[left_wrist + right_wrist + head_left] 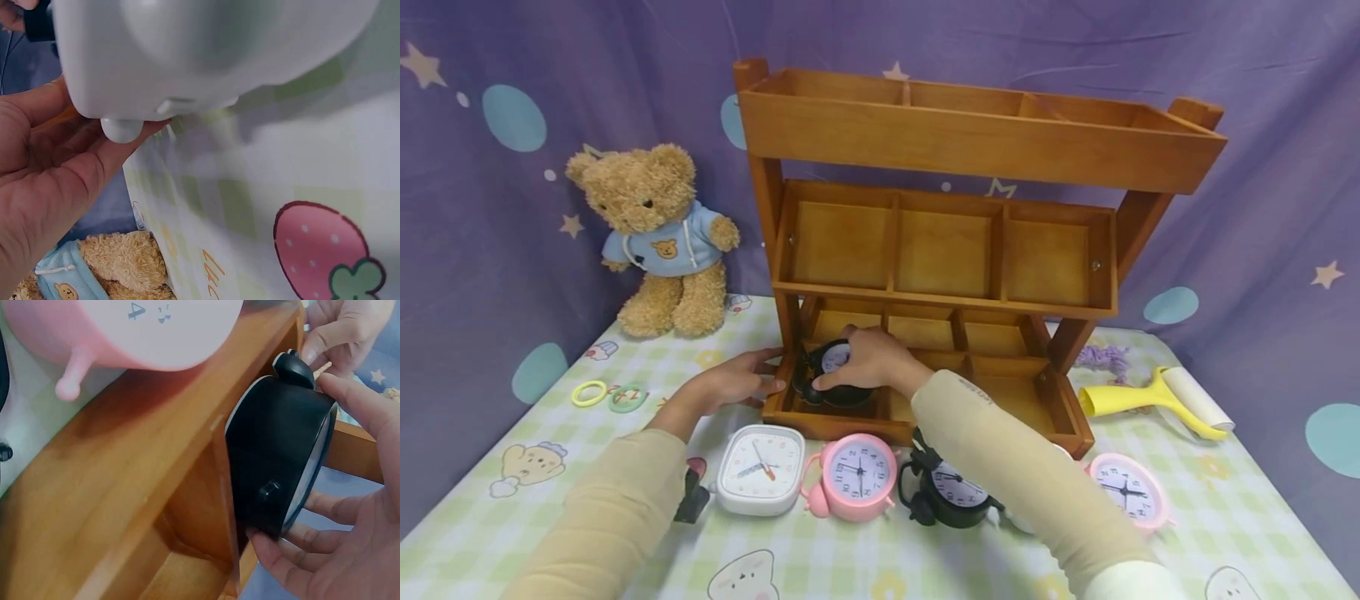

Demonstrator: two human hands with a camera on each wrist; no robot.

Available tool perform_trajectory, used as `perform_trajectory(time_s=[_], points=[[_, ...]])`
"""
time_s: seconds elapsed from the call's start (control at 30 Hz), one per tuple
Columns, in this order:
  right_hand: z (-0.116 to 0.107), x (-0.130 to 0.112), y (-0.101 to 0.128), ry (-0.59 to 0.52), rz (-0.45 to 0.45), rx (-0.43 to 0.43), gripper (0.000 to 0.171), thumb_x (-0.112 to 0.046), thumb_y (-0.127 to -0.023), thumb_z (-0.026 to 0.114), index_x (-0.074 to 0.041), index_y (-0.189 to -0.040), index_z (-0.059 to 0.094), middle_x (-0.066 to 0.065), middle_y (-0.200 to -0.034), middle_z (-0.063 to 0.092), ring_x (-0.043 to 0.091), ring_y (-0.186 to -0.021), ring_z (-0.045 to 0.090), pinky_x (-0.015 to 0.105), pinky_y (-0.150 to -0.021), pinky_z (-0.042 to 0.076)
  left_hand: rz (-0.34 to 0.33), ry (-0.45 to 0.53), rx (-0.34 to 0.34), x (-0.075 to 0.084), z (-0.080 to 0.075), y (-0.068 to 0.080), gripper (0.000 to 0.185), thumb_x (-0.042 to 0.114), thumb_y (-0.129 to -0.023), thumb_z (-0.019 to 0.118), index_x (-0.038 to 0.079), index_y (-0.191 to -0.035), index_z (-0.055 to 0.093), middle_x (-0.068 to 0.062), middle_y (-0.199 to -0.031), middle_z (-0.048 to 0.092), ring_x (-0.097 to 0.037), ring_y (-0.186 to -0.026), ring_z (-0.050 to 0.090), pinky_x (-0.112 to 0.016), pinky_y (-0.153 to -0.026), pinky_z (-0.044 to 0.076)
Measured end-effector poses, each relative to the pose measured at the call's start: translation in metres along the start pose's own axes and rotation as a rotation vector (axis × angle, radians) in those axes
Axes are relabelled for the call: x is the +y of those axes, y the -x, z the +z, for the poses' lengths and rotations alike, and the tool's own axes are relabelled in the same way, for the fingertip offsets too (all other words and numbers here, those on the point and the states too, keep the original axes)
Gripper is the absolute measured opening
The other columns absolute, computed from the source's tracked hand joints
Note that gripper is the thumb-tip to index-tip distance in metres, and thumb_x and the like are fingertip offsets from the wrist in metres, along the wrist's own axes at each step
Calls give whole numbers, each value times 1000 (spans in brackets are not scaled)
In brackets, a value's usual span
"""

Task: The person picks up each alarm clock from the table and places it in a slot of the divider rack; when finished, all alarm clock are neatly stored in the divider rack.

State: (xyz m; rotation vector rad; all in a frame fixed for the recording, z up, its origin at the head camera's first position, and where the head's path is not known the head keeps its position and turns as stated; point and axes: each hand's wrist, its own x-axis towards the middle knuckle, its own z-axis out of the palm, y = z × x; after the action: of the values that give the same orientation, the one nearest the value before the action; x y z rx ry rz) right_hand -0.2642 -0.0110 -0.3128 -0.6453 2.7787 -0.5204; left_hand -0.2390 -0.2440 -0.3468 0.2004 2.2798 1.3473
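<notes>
My right hand (874, 357) grips a black twin-bell alarm clock (837, 358) in the front left compartment of the wooden rack's (985, 137) bottom tier. The right wrist view shows fingers and thumb around the rim of this black clock (269, 444), which leans in the compartment. At the rack's left end, my left hand (733, 383) rests its fingers on the outer side and holds nothing. In the left wrist view a white clock (206, 50) hides part of the left hand (56, 156).
In front of the rack stand a white square clock (760, 471), a pink alarm clock (859, 475), another black one (955, 496) and a pink one (1127, 492). My right sleeve partly hides that row. A teddy bear (658, 242) sits left; a yellow-handled lint roller (1150, 400) lies right.
</notes>
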Motion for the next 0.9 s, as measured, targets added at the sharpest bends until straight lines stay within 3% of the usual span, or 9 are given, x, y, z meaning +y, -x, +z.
perform_trajectory(time_s=[0.43, 0.67, 0.9], points=[[18, -6, -7, 107, 59, -25, 96, -60, -82, 78, -6, -153, 43, 15, -143, 57, 30, -129, 55, 41, -105, 48, -4, 1, 6, -1, 1, 0, 75, 2, -102, 52, -10, -158, 5, -43, -154, 23, -55, -137, 38, -64, -106, 41], [23, -8, -7, 178, 34, -34, 86, -60, -85, 74, -6, -148, 51, 12, -140, 60, 28, -127, 58, 40, -104, 49, -3, 0, -2, -1, 1, 0, 74, 3, -102, 52, -10, -158, 4, -43, -154, 22, -55, -137, 37, -64, -106, 41], [13, -5, -4, 107, 28, -57, 84, -58, -90, 69, -10, -155, 43, 13, -151, 51, 29, -137, 49, 43, -111, 43, -5, -11, -9, -2, -2, -1, 76, 4, -103, 52, -10, -158, 3, -43, -154, 21, -55, -137, 38, -64, -106, 41]])
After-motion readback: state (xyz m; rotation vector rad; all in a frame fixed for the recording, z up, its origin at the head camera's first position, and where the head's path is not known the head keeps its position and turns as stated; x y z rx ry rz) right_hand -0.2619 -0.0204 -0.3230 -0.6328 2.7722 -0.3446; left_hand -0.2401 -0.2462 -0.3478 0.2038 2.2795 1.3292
